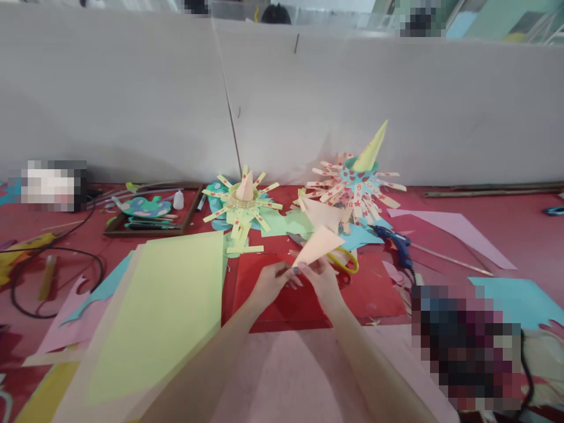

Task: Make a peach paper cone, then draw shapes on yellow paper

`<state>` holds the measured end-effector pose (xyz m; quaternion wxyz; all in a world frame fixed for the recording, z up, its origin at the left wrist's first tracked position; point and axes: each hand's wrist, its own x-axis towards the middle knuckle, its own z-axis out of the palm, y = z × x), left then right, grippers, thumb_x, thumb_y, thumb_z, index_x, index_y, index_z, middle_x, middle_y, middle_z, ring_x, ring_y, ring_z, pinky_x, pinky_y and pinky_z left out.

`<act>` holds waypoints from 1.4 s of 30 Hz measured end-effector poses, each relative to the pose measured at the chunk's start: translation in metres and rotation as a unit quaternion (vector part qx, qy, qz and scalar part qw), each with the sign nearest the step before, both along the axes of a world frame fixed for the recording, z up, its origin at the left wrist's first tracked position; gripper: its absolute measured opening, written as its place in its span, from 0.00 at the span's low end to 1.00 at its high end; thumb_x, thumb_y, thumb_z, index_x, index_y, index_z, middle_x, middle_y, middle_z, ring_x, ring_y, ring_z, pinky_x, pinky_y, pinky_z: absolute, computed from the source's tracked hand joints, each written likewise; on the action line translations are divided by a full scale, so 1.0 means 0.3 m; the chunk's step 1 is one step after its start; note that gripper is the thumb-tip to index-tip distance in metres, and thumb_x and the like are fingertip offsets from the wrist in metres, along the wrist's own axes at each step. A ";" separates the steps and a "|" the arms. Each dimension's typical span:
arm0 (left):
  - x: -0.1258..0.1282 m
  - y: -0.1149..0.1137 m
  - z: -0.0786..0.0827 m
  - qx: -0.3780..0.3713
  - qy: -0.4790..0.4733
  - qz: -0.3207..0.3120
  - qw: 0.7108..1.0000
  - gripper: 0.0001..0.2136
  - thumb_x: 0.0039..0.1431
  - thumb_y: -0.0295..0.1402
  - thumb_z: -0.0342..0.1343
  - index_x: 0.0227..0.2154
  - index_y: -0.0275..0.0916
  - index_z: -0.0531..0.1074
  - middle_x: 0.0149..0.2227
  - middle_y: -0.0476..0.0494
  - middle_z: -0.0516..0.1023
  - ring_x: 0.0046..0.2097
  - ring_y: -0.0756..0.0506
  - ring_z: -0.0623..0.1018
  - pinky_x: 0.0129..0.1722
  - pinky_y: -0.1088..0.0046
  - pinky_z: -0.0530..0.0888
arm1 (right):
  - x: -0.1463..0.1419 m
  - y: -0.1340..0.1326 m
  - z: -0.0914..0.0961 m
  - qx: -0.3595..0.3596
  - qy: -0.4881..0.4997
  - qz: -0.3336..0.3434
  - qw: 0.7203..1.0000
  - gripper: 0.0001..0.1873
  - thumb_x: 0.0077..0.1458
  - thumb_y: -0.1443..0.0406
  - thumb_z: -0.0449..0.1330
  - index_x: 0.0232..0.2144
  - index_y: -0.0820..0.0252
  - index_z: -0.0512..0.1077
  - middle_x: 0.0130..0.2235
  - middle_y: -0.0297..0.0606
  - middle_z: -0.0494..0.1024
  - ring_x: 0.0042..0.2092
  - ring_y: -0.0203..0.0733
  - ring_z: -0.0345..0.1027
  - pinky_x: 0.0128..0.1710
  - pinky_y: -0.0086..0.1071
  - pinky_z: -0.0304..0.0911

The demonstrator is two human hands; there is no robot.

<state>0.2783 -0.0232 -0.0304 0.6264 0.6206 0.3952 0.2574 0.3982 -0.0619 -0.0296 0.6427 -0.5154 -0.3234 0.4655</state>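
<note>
Both of my hands meet at the narrow end of a peach paper cone (318, 244). My left hand (274, 283) pinches the tip from the left, with some fingers hanging below it. On the other side, my right hand (322, 283) has its thumb and fingers closed on the lower edge. The cone's wide end tilts away, up and to the right. Just behind it lies a cut peach paper piece (324, 212). Yellow-handled scissors (347, 261) rest right of the cone, their blades partly covered. Under my hands is a red board (370, 294).
Two spiky paper crafts, one yellow (242, 202) and one blue-pink (359, 182), stand behind. A blue glue gun (399, 245) lies at right. Yellow-green sheets (176, 305) cover the left, near a tool tray (150, 232). A white partition (154, 106) bounds the back.
</note>
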 end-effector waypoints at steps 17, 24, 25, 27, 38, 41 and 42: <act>0.006 0.017 -0.022 -0.042 -0.037 -0.026 0.998 0.09 0.51 0.37 0.53 0.29 0.36 0.71 0.23 0.47 0.78 0.25 0.47 0.77 0.30 0.71 0.74 | 0.004 0.042 -0.046 -0.005 0.007 0.055 0.998 0.17 0.38 0.62 0.64 0.33 0.60 0.67 0.31 0.37 0.79 0.32 0.42 0.72 0.30 0.33 0.67; -0.004 0.031 -0.033 -0.040 -0.054 -0.064 0.996 0.09 0.47 0.29 0.57 0.34 0.35 0.71 0.31 0.43 0.79 0.34 0.45 0.78 0.34 0.70 0.74 | -0.002 0.045 -0.038 -0.041 0.011 0.066 0.997 0.20 0.38 0.58 0.64 0.35 0.59 0.66 0.33 0.38 0.79 0.27 0.42 0.71 0.18 0.28 0.62; -0.006 0.033 -0.037 -0.042 -0.062 -0.078 0.994 0.11 0.46 0.27 0.57 0.35 0.36 0.71 0.34 0.42 0.79 0.36 0.44 0.78 0.35 0.70 0.74 | 0.000 0.045 -0.038 -0.042 0.014 0.066 0.997 0.21 0.39 0.58 0.64 0.36 0.59 0.66 0.33 0.38 0.79 0.29 0.42 0.72 0.19 0.29 0.63; -0.009 0.035 -0.042 -0.046 -0.079 -0.105 0.990 0.15 0.44 0.25 0.58 0.38 0.36 0.70 0.37 0.41 0.78 0.40 0.43 0.77 0.39 0.68 0.73 | 0.007 0.045 -0.038 -0.035 0.017 0.066 0.997 0.20 0.39 0.59 0.64 0.36 0.59 0.66 0.33 0.38 0.79 0.33 0.44 0.73 0.24 0.31 0.66; -0.005 0.034 -0.037 -0.030 -0.043 -0.090 0.995 0.11 0.49 0.26 0.54 0.38 0.37 0.71 0.34 0.43 0.79 0.36 0.46 0.78 0.33 0.73 0.73 | 0.013 0.040 -0.031 -0.052 -0.018 0.058 0.997 0.21 0.38 0.58 0.64 0.35 0.60 0.67 0.33 0.39 0.78 0.28 0.42 0.71 0.16 0.27 0.61; -0.003 0.030 -0.033 -0.025 -0.041 -0.084 0.995 0.10 0.48 0.25 0.53 0.35 0.37 0.72 0.32 0.44 0.79 0.34 0.46 0.78 0.33 0.73 0.73 | 0.011 0.038 -0.025 -0.062 -0.020 0.069 0.996 0.20 0.38 0.58 0.64 0.34 0.59 0.67 0.32 0.38 0.78 0.22 0.36 0.66 0.13 0.25 0.57; -0.003 0.028 -0.031 -0.024 -0.041 -0.082 0.996 0.09 0.49 0.26 0.53 0.34 0.37 0.72 0.31 0.44 0.79 0.33 0.46 0.78 0.33 0.73 0.74 | 0.011 0.038 -0.024 -0.065 -0.021 0.073 0.995 0.19 0.38 0.58 0.64 0.34 0.59 0.67 0.31 0.37 0.78 0.20 0.35 0.64 0.12 0.25 0.56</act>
